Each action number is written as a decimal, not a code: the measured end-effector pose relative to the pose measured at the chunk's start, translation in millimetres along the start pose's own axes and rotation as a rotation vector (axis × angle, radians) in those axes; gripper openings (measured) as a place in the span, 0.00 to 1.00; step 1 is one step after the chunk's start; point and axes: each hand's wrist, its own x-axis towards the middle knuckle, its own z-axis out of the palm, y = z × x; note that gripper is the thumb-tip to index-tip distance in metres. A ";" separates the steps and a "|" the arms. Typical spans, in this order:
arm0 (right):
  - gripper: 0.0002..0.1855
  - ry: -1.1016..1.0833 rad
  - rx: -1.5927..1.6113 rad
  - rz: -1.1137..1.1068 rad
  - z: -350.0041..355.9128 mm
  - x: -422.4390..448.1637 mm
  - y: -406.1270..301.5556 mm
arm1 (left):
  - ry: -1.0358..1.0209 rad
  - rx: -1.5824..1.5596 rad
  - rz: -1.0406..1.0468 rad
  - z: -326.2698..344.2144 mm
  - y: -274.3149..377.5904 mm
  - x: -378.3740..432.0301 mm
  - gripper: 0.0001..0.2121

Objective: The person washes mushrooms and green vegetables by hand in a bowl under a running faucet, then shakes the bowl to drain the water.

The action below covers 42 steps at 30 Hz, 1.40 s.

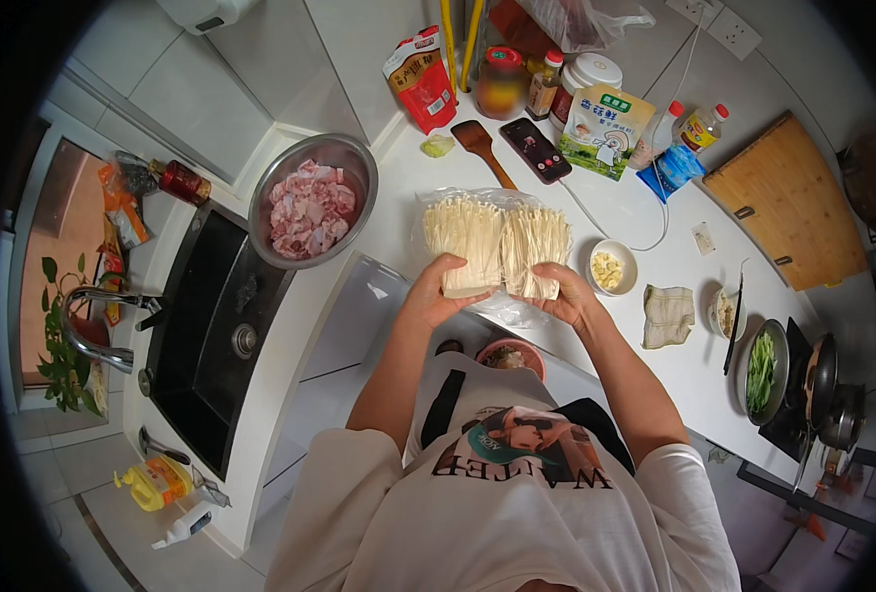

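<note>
Two bunches of enoki mushrooms stand side by side before me at the counter's edge, over a clear plastic bag point(516, 313). My left hand point(439, 290) grips the base of the left bunch point(465, 240), thumb in front. Around the base of the right bunch point(536, 240) is my right hand point(565, 291). Behind the bunches lies a brown wooden spatula point(484, 150), next to a phone point(535, 152) with a lit screen and a white cable. A small white bowl of peeled garlic point(611, 268) is just right of the mushrooms.
Left of the mushrooms is a steel bowl point(370, 181) of raw meat pieces, by the black sink point(209, 311). Seasoning bottles and packets line the wall. A folded cloth point(668, 316), a bowl with chopsticks point(724, 314), a dish of cut greens point(762, 370) and a cutting board point(786, 200) are to the right.
</note>
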 end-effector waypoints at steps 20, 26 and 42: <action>0.37 0.593 -1.526 -0.765 19.9 47.7 33.4 | -0.093 0.048 0.078 -27.3 29.8 -34.9 0.32; 0.47 0.686 -1.938 -0.997 -6.2 68.7 42.6 | -0.059 0.114 0.072 -24.2 40.4 -35.5 0.32; 0.37 0.929 -1.732 -0.929 24.8 41.1 55.0 | -0.461 0.161 -0.034 0.1 82.8 -27.8 0.36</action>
